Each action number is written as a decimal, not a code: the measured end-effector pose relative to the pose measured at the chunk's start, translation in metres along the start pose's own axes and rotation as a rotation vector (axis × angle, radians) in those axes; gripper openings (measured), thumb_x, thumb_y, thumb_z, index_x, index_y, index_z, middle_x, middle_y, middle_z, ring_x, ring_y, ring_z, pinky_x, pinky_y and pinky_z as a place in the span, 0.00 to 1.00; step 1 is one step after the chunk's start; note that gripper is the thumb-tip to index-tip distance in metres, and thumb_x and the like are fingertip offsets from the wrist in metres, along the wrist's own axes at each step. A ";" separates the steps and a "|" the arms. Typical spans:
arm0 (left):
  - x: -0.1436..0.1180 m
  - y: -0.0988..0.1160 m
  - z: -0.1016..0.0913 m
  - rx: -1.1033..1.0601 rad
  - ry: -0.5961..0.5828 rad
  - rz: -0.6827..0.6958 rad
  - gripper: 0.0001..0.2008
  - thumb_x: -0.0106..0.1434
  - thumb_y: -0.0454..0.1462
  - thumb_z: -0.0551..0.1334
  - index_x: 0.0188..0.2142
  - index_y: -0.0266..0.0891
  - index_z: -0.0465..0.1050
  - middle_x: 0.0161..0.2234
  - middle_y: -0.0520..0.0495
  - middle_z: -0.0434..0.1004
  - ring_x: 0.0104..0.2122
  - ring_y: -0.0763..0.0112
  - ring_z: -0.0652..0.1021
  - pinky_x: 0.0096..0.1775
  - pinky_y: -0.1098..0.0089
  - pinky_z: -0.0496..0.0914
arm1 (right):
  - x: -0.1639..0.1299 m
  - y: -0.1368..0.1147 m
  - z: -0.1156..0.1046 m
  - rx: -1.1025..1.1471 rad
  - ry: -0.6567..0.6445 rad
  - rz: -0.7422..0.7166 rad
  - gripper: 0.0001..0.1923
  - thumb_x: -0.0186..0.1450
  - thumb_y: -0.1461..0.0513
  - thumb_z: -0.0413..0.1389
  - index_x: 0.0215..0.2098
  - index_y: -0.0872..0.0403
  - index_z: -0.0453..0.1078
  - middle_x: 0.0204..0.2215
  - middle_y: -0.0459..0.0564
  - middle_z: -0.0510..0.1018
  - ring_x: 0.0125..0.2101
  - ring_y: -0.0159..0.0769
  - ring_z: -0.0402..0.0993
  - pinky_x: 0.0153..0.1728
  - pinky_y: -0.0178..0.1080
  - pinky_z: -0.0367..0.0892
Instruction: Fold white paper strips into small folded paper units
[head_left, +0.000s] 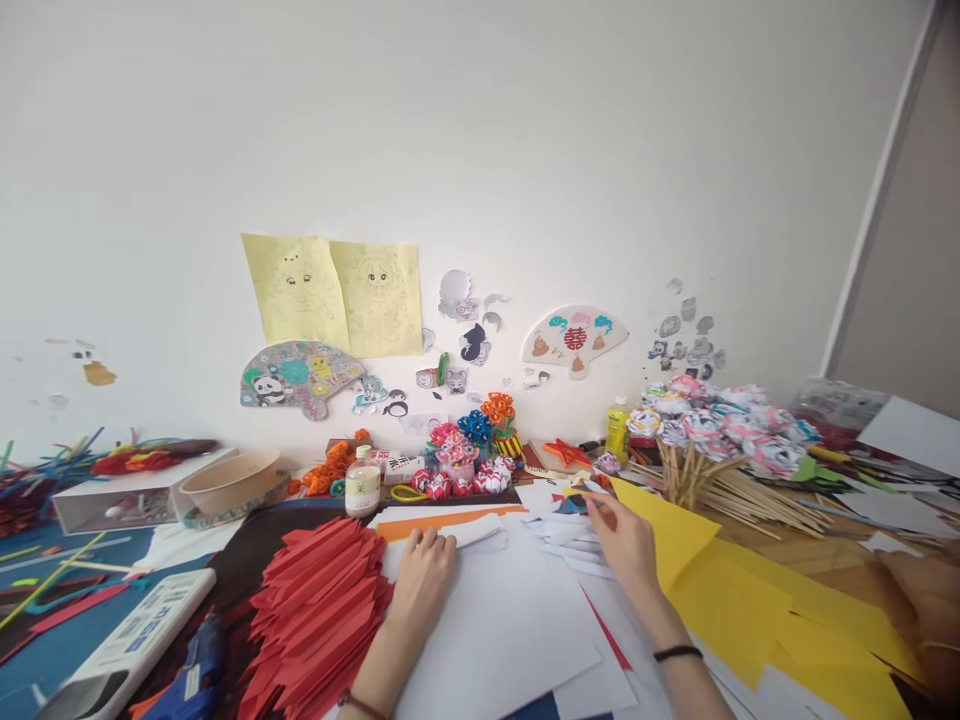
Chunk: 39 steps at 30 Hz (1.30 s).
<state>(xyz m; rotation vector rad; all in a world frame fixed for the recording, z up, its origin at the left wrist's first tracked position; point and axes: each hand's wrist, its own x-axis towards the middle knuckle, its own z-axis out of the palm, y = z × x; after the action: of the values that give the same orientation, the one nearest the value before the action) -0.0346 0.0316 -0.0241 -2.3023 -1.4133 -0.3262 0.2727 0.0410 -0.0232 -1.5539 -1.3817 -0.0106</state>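
Two hands work low in the frame: left hand point(426, 570) presses flat on white paper point(495, 620), grip released; right hand point(626, 540) fingers loose sheets point(559, 530), nothing folded yet.

Both hands, left point(424, 575) and right point(626, 540), rest on white paper sheets point(510, 620).

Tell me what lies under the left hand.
The left hand rests flat on white paper sheets, with an orange sheet showing beyond them. Whatever lies beneath the stack is covered.
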 end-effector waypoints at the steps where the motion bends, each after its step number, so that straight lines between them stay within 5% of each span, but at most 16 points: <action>1: 0.000 0.000 0.000 -0.004 -0.005 -0.003 0.09 0.64 0.27 0.52 0.35 0.36 0.71 0.33 0.43 0.75 0.37 0.60 0.71 0.40 0.62 0.59 | -0.004 -0.012 0.004 0.067 0.024 -0.006 0.17 0.62 0.54 0.50 0.40 0.54 0.75 0.23 0.51 0.77 0.24 0.38 0.69 0.28 0.36 0.61; 8: 0.001 0.000 0.000 -0.086 -0.006 -0.053 0.06 0.64 0.33 0.57 0.31 0.39 0.71 0.33 0.47 0.76 0.38 0.60 0.71 0.37 0.63 0.57 | -0.022 -0.085 0.060 0.354 -0.330 -0.134 0.13 0.61 0.57 0.52 0.36 0.53 0.75 0.28 0.49 0.78 0.20 0.34 0.66 0.24 0.35 0.61; 16: -0.004 0.002 -0.003 -0.198 0.214 -0.167 0.12 0.67 0.33 0.49 0.31 0.39 0.69 0.30 0.47 0.74 0.33 0.63 0.71 0.36 0.64 0.57 | -0.034 -0.063 0.076 0.298 -0.352 -0.165 0.14 0.63 0.56 0.50 0.40 0.52 0.73 0.33 0.52 0.78 0.31 0.40 0.71 0.34 0.39 0.64; 19: -0.003 0.006 -0.007 -0.451 0.301 -0.279 0.13 0.67 0.37 0.50 0.30 0.39 0.69 0.29 0.47 0.74 0.32 0.64 0.71 0.35 0.66 0.59 | -0.034 -0.065 0.075 0.449 -0.318 -0.089 0.18 0.63 0.51 0.51 0.42 0.54 0.73 0.32 0.54 0.78 0.30 0.40 0.71 0.33 0.39 0.65; 22: -0.001 0.009 -0.009 -0.858 0.331 -0.366 0.13 0.65 0.43 0.53 0.29 0.39 0.68 0.27 0.50 0.75 0.29 0.67 0.73 0.34 0.69 0.62 | -0.033 -0.073 0.077 0.673 -0.432 -0.011 0.23 0.60 0.47 0.55 0.43 0.56 0.72 0.33 0.54 0.78 0.29 0.39 0.72 0.29 0.37 0.66; 25: 0.002 0.009 -0.006 -1.115 0.300 -0.384 0.15 0.62 0.47 0.56 0.29 0.38 0.69 0.24 0.51 0.75 0.26 0.68 0.73 0.31 0.71 0.62 | -0.034 -0.077 0.080 0.863 -0.565 0.018 0.25 0.59 0.45 0.55 0.40 0.58 0.72 0.29 0.52 0.76 0.25 0.36 0.70 0.23 0.34 0.63; 28: 0.003 0.012 -0.004 -1.203 0.236 -0.360 0.16 0.61 0.48 0.57 0.30 0.37 0.70 0.25 0.50 0.76 0.26 0.68 0.73 0.30 0.71 0.63 | -0.036 -0.078 0.079 0.907 -0.565 0.030 0.24 0.59 0.45 0.55 0.31 0.59 0.72 0.21 0.48 0.73 0.22 0.33 0.68 0.22 0.33 0.61; 33: 0.001 0.020 -0.008 -1.053 0.261 -0.351 0.13 0.62 0.45 0.56 0.37 0.38 0.72 0.30 0.48 0.78 0.29 0.68 0.75 0.32 0.71 0.65 | -0.044 -0.077 0.081 0.878 -0.745 0.009 0.24 0.58 0.45 0.57 0.28 0.59 0.73 0.16 0.45 0.71 0.17 0.31 0.66 0.21 0.33 0.62; 39: -0.011 0.024 -0.007 -0.479 0.392 -0.277 0.12 0.67 0.40 0.52 0.39 0.41 0.73 0.31 0.47 0.78 0.30 0.65 0.75 0.35 0.67 0.64 | -0.054 -0.080 0.085 0.920 -0.786 0.073 0.24 0.56 0.45 0.59 0.24 0.59 0.73 0.18 0.50 0.77 0.20 0.36 0.73 0.25 0.37 0.68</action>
<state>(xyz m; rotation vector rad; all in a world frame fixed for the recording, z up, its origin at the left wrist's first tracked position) -0.0184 0.0106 -0.0276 -2.2018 -1.5632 -1.2452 0.1456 0.0441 -0.0446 -0.8085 -1.5537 1.2171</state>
